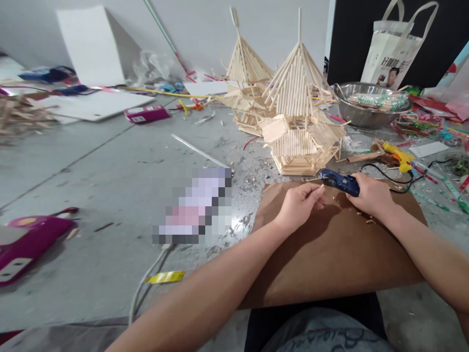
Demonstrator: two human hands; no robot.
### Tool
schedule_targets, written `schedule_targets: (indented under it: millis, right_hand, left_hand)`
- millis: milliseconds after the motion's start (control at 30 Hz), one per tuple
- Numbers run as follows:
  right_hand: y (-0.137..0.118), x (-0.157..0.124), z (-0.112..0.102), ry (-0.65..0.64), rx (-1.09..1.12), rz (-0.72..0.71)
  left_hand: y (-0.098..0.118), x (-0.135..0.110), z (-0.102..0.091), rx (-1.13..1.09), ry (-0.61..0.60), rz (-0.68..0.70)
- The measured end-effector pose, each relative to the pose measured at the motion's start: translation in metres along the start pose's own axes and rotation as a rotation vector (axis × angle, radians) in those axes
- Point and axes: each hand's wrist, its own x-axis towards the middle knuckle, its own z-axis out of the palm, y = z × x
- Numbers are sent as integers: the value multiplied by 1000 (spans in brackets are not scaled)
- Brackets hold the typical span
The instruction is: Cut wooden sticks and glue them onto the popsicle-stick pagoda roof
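My right hand (372,195) is wrapped round a dark blue hand tool (339,182), which looks like a cutter; its metal head points left. Just left of the head, my left hand (302,203) pinches a thin pale wooden stick (322,187), its tip near the tool. Both hands are above a brown board (304,269) across my lap, where short cut stick pieces (370,221) lie. Directly beyond the hands stands a pagoda-like model (295,142) built of thin sticks, with a pointed roof. A second stick model (247,68) is behind it, partly hidden.
Left of the board lies a blurred-out phone-like device (194,205) with a cable (146,278). A magenta box (36,244) sits farther left. A yellow glue gun (399,155) with a black cord lies at right, below a steel bowl (366,117) of wrapped sticks. Scraps litter the floor.
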Motion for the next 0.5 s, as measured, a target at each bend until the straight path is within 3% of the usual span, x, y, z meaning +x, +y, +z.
schedule_targets:
  millis: [200, 500]
  right_hand:
    - [10, 5, 6, 37, 24, -128]
    - [20, 11, 13, -28, -77, -181]
  left_hand:
    - [-1, 4, -1, -319, -30, -134]
    - [2, 6, -2, -392, 46, -158]
